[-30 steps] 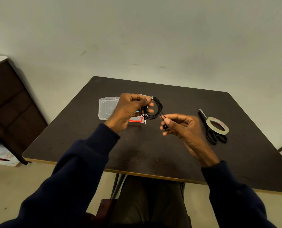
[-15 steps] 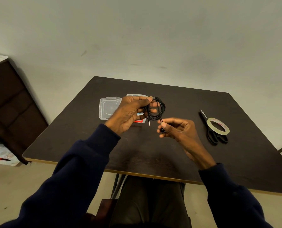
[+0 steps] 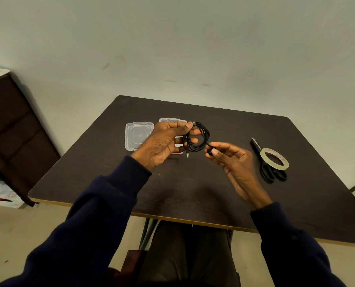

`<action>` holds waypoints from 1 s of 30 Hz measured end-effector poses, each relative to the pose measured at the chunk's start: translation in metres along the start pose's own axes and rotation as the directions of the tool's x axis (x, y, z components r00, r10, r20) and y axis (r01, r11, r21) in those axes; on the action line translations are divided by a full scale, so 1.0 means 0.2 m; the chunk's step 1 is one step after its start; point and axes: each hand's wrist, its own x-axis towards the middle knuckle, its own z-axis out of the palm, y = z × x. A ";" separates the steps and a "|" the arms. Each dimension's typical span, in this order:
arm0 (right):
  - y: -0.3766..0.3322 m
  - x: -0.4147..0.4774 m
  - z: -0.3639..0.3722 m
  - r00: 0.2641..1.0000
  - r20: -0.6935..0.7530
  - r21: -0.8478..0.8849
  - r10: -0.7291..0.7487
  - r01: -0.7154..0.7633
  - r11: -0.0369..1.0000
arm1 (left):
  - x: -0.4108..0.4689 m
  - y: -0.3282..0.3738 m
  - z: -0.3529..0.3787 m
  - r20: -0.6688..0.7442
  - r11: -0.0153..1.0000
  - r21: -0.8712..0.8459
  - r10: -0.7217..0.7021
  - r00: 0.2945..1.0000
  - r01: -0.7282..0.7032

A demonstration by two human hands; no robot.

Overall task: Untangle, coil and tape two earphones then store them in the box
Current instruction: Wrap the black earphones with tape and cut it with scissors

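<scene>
A plain off-white wall (image 3: 193, 42) (scuffed by a few dark marks) rose behind the dark brown surface (image 3: 193, 193) with its pale front edge. A dark wooden cabinet (image 3: 13, 129) stood at left on the beige floor (image 3: 17, 235).

Up goes the left hand (image 3: 162, 141), fingers curled, pinching the coiled earphone (image 3: 201, 137); the right hand (image 3: 232, 160) sits just beside it (thumb and forefinger nipping the cord's end, other fingers loosely fanned). The left arm (image 3: 102, 214) and right arm (image 3: 286, 245) angle inward.

both hands (image 3: 162, 141) coil black earphone (image 3: 199, 137)
</scene>
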 end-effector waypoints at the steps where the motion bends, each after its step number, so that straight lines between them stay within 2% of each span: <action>1: 0.00 0.01 0.01 1.000 -0.016 -0.009 -0.010 0.010 1.000 | 0.00 0.00 0.01 0.013 1.000 -0.009 -0.006 1.000 0.006; 6: -0.01 0.04 0.12 0.987 -0.135 -0.057 -0.084 0.077 0.995 | 0.01 -0.04 0.04 0.032 0.999 -0.035 -0.031 0.999 0.032; 9: 0.00 0.05 0.15 0.984 -0.172 -0.038 -0.042 0.036 0.999 | 0.01 -0.05 0.05 0.034 0.998 -0.055 -0.029 0.999 0.031; 19: -0.06 0.02 0.14 0.998 -0.004 0.190 0.056 -0.055 0.980 | 0.01 -0.05 0.04 -0.063 0.983 0.144 0.125 0.990 -0.115; 24: -0.06 -0.01 0.17 0.998 -0.048 -0.026 -0.046 0.045 0.999 | 0.00 -0.06 0.07 -0.060 0.973 0.155 0.179 0.982 -0.168; 30: -0.05 0.00 0.16 0.993 -0.110 0.056 0.045 -0.039 0.998 | 0.00 -0.08 0.09 -0.096 0.920 0.252 0.332 0.938 -0.300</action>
